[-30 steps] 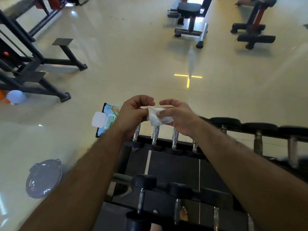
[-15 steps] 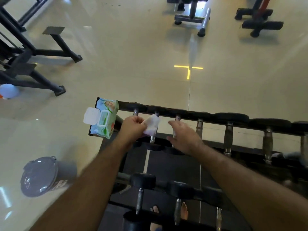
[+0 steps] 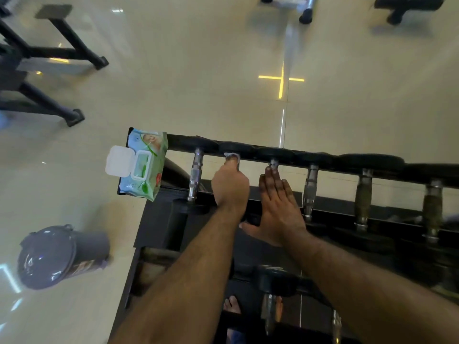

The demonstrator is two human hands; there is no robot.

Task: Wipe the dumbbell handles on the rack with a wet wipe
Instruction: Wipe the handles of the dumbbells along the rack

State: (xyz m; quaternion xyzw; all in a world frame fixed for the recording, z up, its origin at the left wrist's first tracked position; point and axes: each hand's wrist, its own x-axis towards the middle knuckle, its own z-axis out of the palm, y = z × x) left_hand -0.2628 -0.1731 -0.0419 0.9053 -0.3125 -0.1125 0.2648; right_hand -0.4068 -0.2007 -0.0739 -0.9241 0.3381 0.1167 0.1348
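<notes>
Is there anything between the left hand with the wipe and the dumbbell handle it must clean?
Nothing visible. The left hand already grips the second handle from the left, with the wet wipe showing at its fingertips. The right hand lies flat on the next handle, beside it, not in the way.

The handles [image 3: 195, 176] at the rack's [image 3: 159, 219] left end are shiny knurled metal between matt black heads, those toward its right end look duller and brownish, the rack is matt black, the wipes pack [image 3: 142, 165] glossy plastic, and the floor [image 3: 198, 70] polished, reflective tile.
</notes>
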